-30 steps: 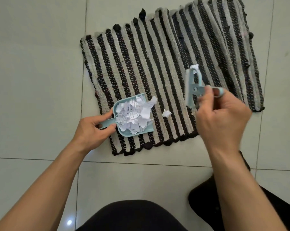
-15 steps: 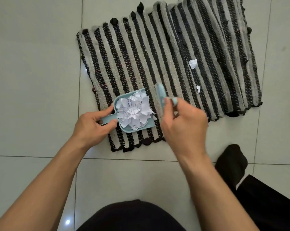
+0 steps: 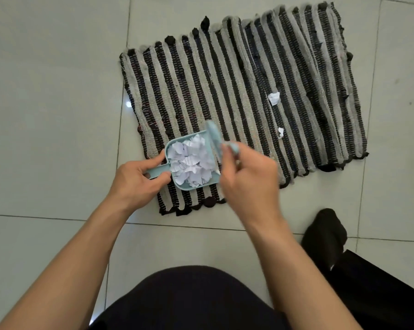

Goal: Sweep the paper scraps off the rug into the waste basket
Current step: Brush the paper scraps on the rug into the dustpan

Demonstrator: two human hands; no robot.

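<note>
A black-and-beige striped rug (image 3: 237,86) lies on the tiled floor. My left hand (image 3: 135,182) grips the handle of a small light-blue dustpan (image 3: 189,185) that rests on the rug's near left corner, heaped with white paper scraps (image 3: 191,160). My right hand (image 3: 246,177) holds a small light-blue brush (image 3: 213,141) upright against the dustpan's open right edge. Two loose scraps stay on the rug to the right: a larger scrap (image 3: 273,98) and a smaller scrap (image 3: 281,132). No waste basket is in view.
Pale floor tiles (image 3: 46,103) surround the rug on all sides. My dark-clothed knee (image 3: 189,298) fills the bottom middle, and a foot in a black sock (image 3: 325,232) rests on the floor at the lower right, close to the rug's near edge.
My right hand swept the brush from the rug's right half leftward to the dustpan's mouth, pushing a scrap in. The dustpan stayed put; two scraps remain behind on the rug.
</note>
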